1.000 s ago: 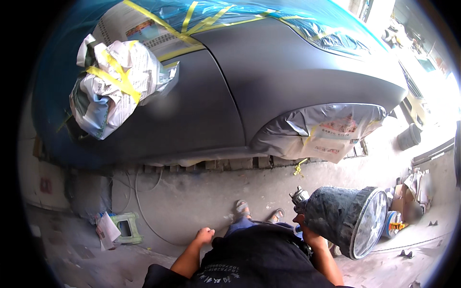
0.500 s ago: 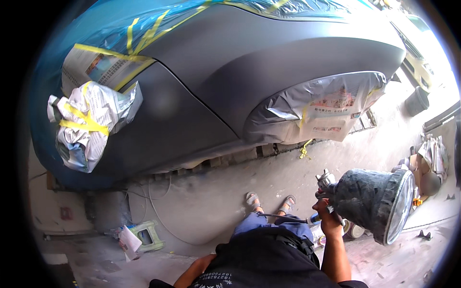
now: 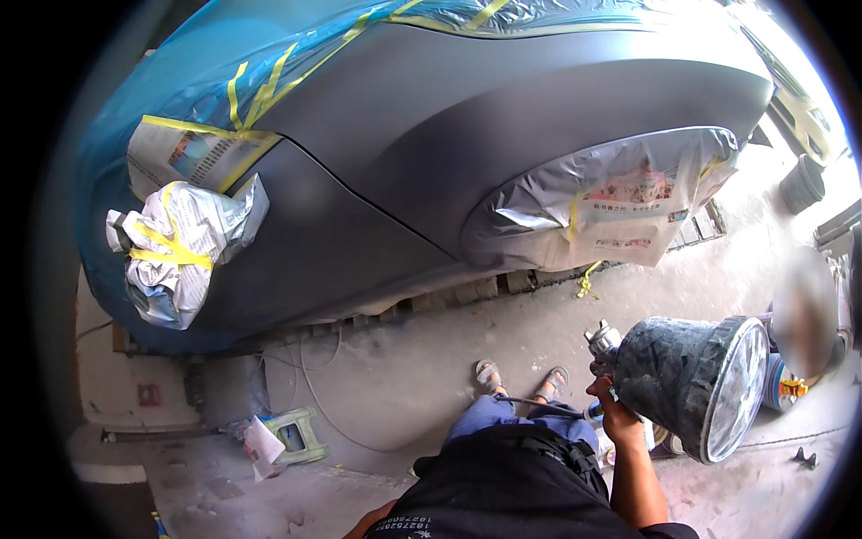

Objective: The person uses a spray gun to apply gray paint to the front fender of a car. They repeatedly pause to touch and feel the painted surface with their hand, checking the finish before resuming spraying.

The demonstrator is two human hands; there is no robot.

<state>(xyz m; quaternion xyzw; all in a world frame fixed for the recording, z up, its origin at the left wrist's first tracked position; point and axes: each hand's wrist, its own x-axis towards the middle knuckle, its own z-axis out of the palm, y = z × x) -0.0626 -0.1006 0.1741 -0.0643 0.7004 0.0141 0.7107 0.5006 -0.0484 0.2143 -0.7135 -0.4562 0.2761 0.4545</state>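
Note:
My right hand (image 3: 613, 402) grips a spray gun (image 3: 603, 346) with a large paint-smeared dark cup (image 3: 669, 382) and clear lid; a hose runs from it across my legs. Only a little of my left arm shows at the bottom edge, its hand out of sight. Beyond the gun stands a car panel (image 3: 539, 103) in matte dark grey. Newspaper with yellow tape covers the wheel arch (image 3: 620, 229) and a bundled projection (image 3: 171, 278) at left; blue plastic sheeting (image 3: 180, 72) covers the upper body.
A small green stool (image 3: 301, 436) with paper stands on the concrete floor (image 3: 413, 350), near a looped hose (image 3: 319, 395). A bucket (image 3: 802, 184) is at right, with cans (image 3: 779, 386) and scrap paper below it. Another vehicle (image 3: 795, 90) shows at far right.
My left hand has dropped out of view. The spray gun has moved slightly up and right. The view has shifted, so the car and stool sit differently in the picture.

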